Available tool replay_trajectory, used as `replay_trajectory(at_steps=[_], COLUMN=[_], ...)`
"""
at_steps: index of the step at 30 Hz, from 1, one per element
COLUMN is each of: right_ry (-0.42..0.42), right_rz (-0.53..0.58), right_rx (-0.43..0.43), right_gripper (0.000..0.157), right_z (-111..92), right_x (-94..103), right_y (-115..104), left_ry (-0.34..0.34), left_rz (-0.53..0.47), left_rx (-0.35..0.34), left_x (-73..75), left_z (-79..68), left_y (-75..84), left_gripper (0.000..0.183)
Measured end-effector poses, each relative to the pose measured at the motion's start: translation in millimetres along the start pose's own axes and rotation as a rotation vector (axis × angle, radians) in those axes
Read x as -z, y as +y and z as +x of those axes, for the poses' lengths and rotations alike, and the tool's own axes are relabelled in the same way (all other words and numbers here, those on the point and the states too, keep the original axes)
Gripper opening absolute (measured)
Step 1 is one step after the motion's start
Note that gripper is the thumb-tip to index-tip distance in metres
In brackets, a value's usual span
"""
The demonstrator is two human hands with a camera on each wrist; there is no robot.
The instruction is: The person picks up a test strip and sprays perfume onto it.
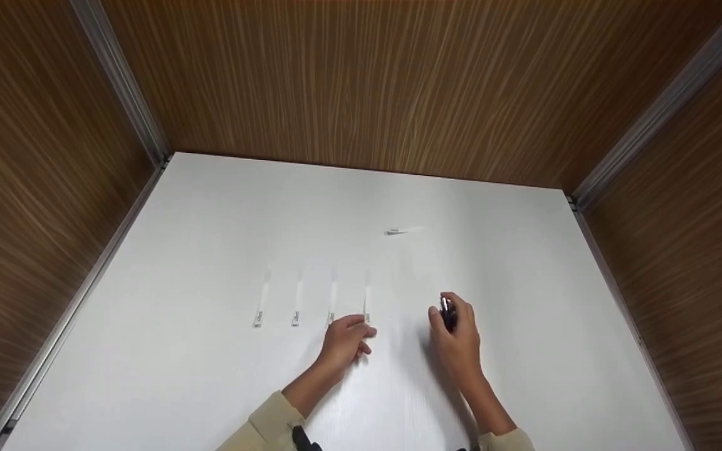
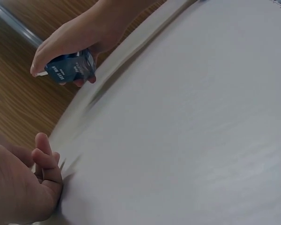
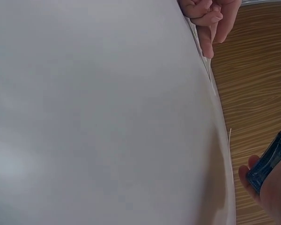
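Note:
My right hand (image 1: 459, 338) grips a small dark blue perfume spray bottle (image 2: 70, 67) above the white table. Its index finger lies over the bottle's top, and white lettering shows on the side in the left wrist view. To the left, my left hand (image 1: 344, 343) is low at the table, its thumb and finger pinching the labelled end of a narrow white perfume test strip (image 1: 367, 294). That strip's far end points away from me. Beside it lies another strip (image 1: 334, 291), its near end partly hidden by the left hand.
Two more strips, one farther left (image 1: 299, 297) and one at the row's left end (image 1: 263, 300), lie roughly parallel. A separate strip (image 1: 402, 231) lies crosswise farther back. Brown wood-grain panels (image 1: 361, 81) with metal corner rails enclose the table (image 1: 179, 219) at back and sides.

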State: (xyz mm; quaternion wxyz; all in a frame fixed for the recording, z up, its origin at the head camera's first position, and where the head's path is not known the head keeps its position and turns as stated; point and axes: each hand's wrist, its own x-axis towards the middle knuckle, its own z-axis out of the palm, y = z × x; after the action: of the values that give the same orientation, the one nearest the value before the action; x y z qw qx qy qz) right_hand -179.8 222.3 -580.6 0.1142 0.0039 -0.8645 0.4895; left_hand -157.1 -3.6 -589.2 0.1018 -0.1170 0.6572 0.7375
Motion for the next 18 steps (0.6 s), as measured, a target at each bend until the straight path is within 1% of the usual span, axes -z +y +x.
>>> replay_trajectory(at_steps=[5, 10, 14, 18], right_ry=[-0.002, -0.014, -0.014, -0.003], right_rz=[0.005, 0.018, 0.026, 0.023], right_rx=[-0.001, 0.001, 0.005, 0.005], right_gripper=[0.043, 0.045, 0.046, 0.045], right_z=[-1.1, -1.5, -2.4, -3.7], right_x=[0.7, 1.2, 2.8, 5.6], right_y=[-0.1, 0.1, 1.6, 2.8], left_ry=[0.010, 0.021, 0.016, 0.002], left_rz=[0.005, 0.047, 0.102, 0.139], left_rx=[-0.002, 0.003, -0.016, -0.055], left_x=[0.7, 2.3, 3.0, 2.7], left_z=[-3.4, -5.7, -5.8, -2.9], left_y=[-0.3, 1.0, 4.2, 10.1], left_gripper=[0.054, 0.052, 0.047, 0.042])
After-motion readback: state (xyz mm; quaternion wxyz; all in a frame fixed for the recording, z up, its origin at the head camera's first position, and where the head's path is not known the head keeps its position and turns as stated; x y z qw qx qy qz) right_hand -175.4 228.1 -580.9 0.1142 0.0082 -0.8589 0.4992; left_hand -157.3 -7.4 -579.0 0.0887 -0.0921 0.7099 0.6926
